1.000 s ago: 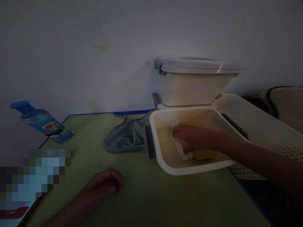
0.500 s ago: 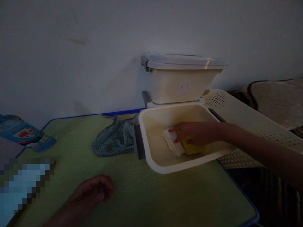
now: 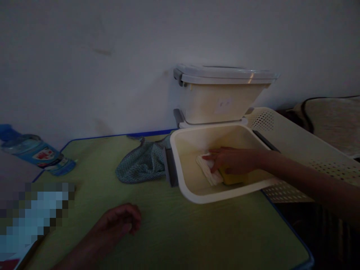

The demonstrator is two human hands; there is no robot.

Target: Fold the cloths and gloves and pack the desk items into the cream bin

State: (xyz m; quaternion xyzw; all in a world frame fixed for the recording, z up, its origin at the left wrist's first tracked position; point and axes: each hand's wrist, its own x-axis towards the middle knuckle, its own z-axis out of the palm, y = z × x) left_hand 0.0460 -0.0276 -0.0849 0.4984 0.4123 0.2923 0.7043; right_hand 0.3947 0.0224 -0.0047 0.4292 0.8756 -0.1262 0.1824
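Observation:
My right hand (image 3: 230, 160) reaches from the right into a cream plastic bin (image 3: 194, 198). Its fingers are stretched out and apart, resting over a folded white cloth (image 3: 209, 173) on the bin's floor. A yellow block-like item (image 3: 232, 178), perhaps a sponge, lies beside the cloth, partly hidden under the palm. Low over the table, my left hand (image 3: 122, 221) is loosely curled with nothing visible in it. The bin has a grey handle (image 3: 170, 167) on its left side, and a grey-blue mesh cloth (image 3: 142, 165) lies to its left.
Behind the bin, a lidded cream box (image 3: 222, 99) stands against the wall. A perforated basket (image 3: 298, 146) is at the right. On the left, a blue-labelled bottle (image 3: 42, 153) lies near the edge of the green table (image 3: 197, 236), with a pixelated flat object (image 3: 36, 221) below it.
The view has shifted slightly, so everything sits a little further right. My right hand stays over the cloth in the bin, and my left hand remains curled.

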